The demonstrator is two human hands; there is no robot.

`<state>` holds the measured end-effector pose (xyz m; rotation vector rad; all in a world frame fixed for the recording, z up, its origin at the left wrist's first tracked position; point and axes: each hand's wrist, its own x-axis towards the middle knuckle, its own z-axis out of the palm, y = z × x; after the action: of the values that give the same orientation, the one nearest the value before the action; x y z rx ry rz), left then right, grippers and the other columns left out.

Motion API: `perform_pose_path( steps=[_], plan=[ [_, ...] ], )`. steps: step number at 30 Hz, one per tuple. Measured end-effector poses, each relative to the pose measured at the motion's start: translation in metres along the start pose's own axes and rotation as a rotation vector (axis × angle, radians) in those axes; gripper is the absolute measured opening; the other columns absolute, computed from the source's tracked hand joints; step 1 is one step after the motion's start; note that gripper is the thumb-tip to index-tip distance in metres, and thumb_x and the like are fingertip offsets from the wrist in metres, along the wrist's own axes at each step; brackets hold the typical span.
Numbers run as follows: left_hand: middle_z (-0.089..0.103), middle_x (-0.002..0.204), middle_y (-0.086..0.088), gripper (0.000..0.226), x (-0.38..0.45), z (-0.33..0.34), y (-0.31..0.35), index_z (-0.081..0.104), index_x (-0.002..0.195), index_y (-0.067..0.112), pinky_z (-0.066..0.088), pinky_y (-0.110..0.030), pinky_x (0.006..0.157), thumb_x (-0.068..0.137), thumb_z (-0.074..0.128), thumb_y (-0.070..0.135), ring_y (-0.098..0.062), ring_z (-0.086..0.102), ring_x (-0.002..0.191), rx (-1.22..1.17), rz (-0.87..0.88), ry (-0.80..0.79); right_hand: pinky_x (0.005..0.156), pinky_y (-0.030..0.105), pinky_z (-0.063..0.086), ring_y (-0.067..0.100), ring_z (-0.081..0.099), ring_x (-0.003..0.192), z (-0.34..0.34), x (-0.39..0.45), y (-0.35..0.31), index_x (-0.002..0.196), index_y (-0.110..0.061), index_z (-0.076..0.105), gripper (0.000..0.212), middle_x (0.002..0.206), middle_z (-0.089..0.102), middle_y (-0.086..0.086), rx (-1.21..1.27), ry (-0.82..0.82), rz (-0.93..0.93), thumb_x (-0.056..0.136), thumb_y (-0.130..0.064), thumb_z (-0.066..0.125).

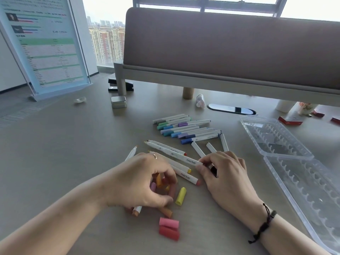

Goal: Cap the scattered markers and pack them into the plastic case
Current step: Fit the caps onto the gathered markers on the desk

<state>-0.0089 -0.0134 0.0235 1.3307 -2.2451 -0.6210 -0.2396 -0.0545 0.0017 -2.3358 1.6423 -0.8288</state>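
Nearest the lens: two pink caps (168, 228) lying side by side on the desk (60, 155), loose, touching each other, just below the left hand (141, 181). Risk one, judged: wrong colour on wrong barrel, since caps sit in a mixed heap (orange, pink, yellow all under one palm) while matching tips point away. Risk two: a round cap nudged by the heel of the hand and rolled toward the desk edge; yellow cap (181, 196) already apart from the pile. Risk three: uncapped nibs of the white markers (166, 150) dragged across the desk or a sleeve-less wrist, leaving ink. Left hand arched palm-down over the small caps (160, 181), fingers curled in and picking among them; whether one is actually pinched cannot be told. Right hand (223, 173) palm-down, wrist with a black cord bracelet (265, 223), fingertips pinching the butt end of a white barrel marked "marker" (191, 161). Capped blue and purple markers (185, 128) laid in a row beyond, well apart from the hands. Plastic case (287, 155) open at far right, both toothed halves holding no markers, so packing not yet begun.
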Motion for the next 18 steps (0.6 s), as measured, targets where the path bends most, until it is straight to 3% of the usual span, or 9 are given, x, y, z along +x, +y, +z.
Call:
perform_pose_path(
  steps=[3, 7, 11, 15, 18],
  plan=[
    [0.064, 0.094, 0.011, 0.032, -0.0002, 0.0004, 0.0017, 0.068, 0.098, 0.034, 0.051, -0.033, 0.079, 0.070, 0.082, 0.035, -0.013, 0.063, 0.089, -0.021, 0.011, -0.004, 0.090, 0.026, 0.035, -0.027, 0.034, 0.099, -0.0054, -0.0038, -0.0027, 0.091, -0.035, 0.067, 0.005, 0.081, 0.056, -0.030, 0.144, 0.067, 0.035, 0.094, -0.035, 0.063],
    [0.067, 0.091, 0.012, 0.022, 0.0008, 0.0021, 0.0031, 0.068, 0.091, 0.030, 0.051, -0.032, 0.081, 0.073, 0.080, 0.022, -0.011, 0.063, 0.091, -0.055, 0.051, -0.034, 0.068, 0.016, 0.039, -0.001, 0.058, 0.077, -0.0055, -0.0067, -0.0037, 0.084, -0.034, 0.069, 0.006, 0.078, 0.068, -0.022, 0.306, 0.113, 0.057, 0.090, -0.031, 0.069],
    [0.069, 0.087, 0.008, 0.017, 0.0011, 0.0052, 0.0024, 0.069, 0.086, 0.029, 0.053, -0.038, 0.076, 0.079, 0.079, 0.017, -0.016, 0.067, 0.083, -0.114, 0.063, -0.034, 0.057, 0.012, 0.041, 0.001, 0.059, 0.063, -0.0071, -0.0052, -0.0037, 0.083, -0.031, 0.070, 0.008, 0.076, 0.073, -0.020, 0.445, 0.106, 0.098, 0.089, -0.027, 0.071],
    [0.069, 0.087, 0.002, 0.026, 0.0027, 0.0012, -0.0023, 0.065, 0.092, 0.032, 0.057, -0.040, 0.071, 0.086, 0.075, 0.008, -0.020, 0.069, 0.077, -0.338, -0.032, 0.162, 0.050, 0.014, 0.039, 0.007, 0.050, 0.054, -0.0084, -0.0031, -0.0012, 0.085, -0.029, 0.072, 0.006, 0.074, 0.073, -0.019, 0.564, 0.093, 0.164, 0.091, -0.028, 0.070],
    [0.071, 0.089, -0.005, 0.033, 0.0081, -0.0046, -0.0066, 0.056, 0.105, 0.028, 0.059, -0.046, 0.069, 0.087, 0.071, 0.005, -0.028, 0.074, 0.077, -0.586, -0.164, 0.396, 0.058, 0.022, 0.046, 0.010, 0.056, 0.060, -0.0093, -0.0023, -0.0008, 0.085, -0.027, 0.073, 0.006, 0.074, 0.075, -0.015, 0.652, 0.078, 0.212, 0.090, -0.025, 0.071]
  ],
)
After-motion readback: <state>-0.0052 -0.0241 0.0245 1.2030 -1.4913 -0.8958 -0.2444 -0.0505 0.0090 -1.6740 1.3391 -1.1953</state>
